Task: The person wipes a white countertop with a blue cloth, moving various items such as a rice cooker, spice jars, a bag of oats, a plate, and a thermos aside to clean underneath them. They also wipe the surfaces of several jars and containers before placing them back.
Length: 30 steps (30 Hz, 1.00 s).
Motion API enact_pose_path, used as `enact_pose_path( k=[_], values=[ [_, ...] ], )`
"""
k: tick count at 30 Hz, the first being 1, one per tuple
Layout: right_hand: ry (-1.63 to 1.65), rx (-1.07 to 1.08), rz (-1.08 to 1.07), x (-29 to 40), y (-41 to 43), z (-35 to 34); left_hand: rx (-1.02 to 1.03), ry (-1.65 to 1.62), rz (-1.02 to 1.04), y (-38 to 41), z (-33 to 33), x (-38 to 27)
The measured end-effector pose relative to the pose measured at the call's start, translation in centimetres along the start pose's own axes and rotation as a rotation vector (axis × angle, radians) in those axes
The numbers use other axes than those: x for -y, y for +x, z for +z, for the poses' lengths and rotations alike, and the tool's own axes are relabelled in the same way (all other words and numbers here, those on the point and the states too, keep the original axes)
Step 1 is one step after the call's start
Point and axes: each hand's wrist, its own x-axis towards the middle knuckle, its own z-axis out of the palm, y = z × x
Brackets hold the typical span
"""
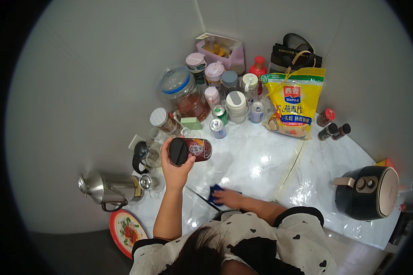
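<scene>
My left hand (pixel 175 168) grips a jar with a black lid and dark red contents (pixel 199 150), tilted on its side above the table. Near the table's front edge, my right hand (pixel 229 198) rests on a dark blue cloth (pixel 214 195); part of the cloth is hidden under the fingers. Beyond the jar stand metal drink cans, the nearest being a blue-and-white can (pixel 218 128). A glass pot with a black lid and handle (pixel 153 154) is just left of my left hand.
A steel thermos jug (pixel 113 189) and a floral tray (pixel 127 231) lie left. Bottles, tumblers and a large blue-rimmed jar (pixel 189 103) crowd the back, beside a yellow oatmeal bag (pixel 292 106). Small seasoning jars (pixel 327 131) and a black air fryer (pixel 364 192) stand right.
</scene>
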Motion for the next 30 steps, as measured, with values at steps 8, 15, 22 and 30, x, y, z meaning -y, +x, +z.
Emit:
enact_pose_path(
  k=[8,15,22,30],
  values=[
    [0.923,-0.547,0.715,6.9,-11.1,-13.9,0.139,0.085,0.117,-4.8,0.2,-3.0],
    [0.964,-1.278,0.240,16.0,-5.2,-25.4,0.305,0.318,0.275,-8.0,4.0,-4.6],
    [-0.156,-0.846,0.162,20.4,-2.7,-26.7,0.310,0.414,0.135,-8.6,1.8,-3.8],
    [0.340,-0.863,0.430,18.5,-7.2,-24.8,0.101,0.402,0.282,-7.9,-0.9,-6.7]
  ],
)
